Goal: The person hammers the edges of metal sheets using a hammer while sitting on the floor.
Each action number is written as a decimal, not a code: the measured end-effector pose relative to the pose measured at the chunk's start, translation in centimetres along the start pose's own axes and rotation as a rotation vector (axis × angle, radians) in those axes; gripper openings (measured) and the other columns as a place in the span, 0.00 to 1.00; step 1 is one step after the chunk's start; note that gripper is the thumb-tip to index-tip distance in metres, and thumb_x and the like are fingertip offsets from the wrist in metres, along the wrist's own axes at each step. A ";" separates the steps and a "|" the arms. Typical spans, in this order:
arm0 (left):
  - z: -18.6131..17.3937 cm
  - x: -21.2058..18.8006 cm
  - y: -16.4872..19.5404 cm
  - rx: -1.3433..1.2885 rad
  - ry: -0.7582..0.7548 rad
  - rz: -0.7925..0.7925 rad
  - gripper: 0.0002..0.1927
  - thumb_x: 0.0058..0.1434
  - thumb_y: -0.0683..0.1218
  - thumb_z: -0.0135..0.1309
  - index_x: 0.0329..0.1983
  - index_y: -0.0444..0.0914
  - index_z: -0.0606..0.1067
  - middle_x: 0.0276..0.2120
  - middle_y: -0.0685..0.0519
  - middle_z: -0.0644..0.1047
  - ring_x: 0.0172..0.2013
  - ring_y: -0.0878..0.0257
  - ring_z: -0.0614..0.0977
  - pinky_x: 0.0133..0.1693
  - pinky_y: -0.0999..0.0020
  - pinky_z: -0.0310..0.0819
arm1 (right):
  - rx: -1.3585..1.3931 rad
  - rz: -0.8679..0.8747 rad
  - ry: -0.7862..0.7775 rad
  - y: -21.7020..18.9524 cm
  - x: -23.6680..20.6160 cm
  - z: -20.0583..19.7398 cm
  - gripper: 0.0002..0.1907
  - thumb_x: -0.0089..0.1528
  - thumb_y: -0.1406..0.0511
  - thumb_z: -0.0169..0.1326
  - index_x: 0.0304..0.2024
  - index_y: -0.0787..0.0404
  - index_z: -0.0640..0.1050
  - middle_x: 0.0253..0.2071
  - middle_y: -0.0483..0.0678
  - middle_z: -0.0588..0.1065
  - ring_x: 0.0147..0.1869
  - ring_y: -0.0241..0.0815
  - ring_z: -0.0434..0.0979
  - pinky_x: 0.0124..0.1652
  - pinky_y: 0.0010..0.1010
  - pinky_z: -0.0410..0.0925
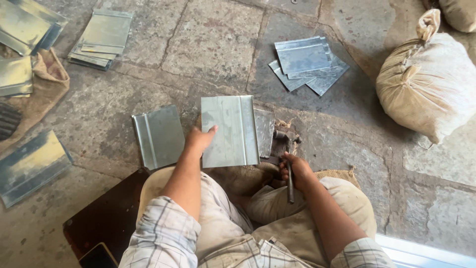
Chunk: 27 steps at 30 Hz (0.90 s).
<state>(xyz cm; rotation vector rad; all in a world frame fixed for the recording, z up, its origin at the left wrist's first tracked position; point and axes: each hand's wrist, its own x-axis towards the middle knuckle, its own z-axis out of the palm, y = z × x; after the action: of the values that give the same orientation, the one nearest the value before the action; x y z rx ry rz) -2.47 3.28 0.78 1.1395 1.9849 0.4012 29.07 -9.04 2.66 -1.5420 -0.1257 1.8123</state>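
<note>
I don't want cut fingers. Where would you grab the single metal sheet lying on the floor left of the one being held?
Probably the folded seam along the left side of the sheet on the floor, coming from the left. That rolled ridge looks blunter than the bare cut edges, and the left hand is close to it.

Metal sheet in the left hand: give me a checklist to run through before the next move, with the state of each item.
1. Left hand grips the metal sheet at its left edge: ok.
2. Right hand holds the hammer, head up by the sheet's lower right corner: ok.
3. Sheet's raised seam faces up and is visible: ok.
4. What the sheet rests on: cannot tell, it is hidden underneath.
5. Second folded sheet lies flat on the stone floor, apart from the held one: ok.
6. Fingers kept away from the hammer head: ok, the left hand is on the far edge.
</note>
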 end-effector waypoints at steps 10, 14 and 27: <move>-0.8 2.1 3.0 -0.022 0.210 0.138 0.27 0.59 0.58 0.62 0.53 0.35 0.74 0.48 0.39 0.81 0.48 0.42 0.83 0.48 0.50 0.77 | -0.930 -0.469 0.353 0.4 -3.6 0.2 0.12 0.70 0.58 0.49 0.41 0.62 0.73 0.21 0.47 0.72 0.20 0.42 0.71 0.23 0.38 0.66; -1.5 2.3 4.0 0.026 0.230 0.126 0.33 0.60 0.57 0.62 0.61 0.37 0.67 0.49 0.36 0.79 0.48 0.39 0.82 0.47 0.47 0.77 | -0.976 -0.944 0.440 -1.8 -10.3 -0.2 0.08 0.68 0.63 0.49 0.46 0.60 0.72 0.28 0.46 0.79 0.22 0.42 0.76 0.25 0.34 0.70; -2.0 1.5 5.0 0.058 0.147 0.082 0.34 0.64 0.58 0.57 0.67 0.36 0.63 0.50 0.37 0.79 0.49 0.43 0.84 0.45 0.51 0.81 | -1.441 -0.523 0.353 4.2 -2.1 4.0 0.13 0.70 0.59 0.43 0.48 0.61 0.72 0.31 0.56 0.76 0.30 0.52 0.74 0.32 0.48 0.71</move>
<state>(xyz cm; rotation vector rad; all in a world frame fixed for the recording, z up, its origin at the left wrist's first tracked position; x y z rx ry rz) -1.52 7.47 4.36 1.2620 2.0928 0.4850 23.63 -11.79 3.32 -2.3369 -1.7564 0.8694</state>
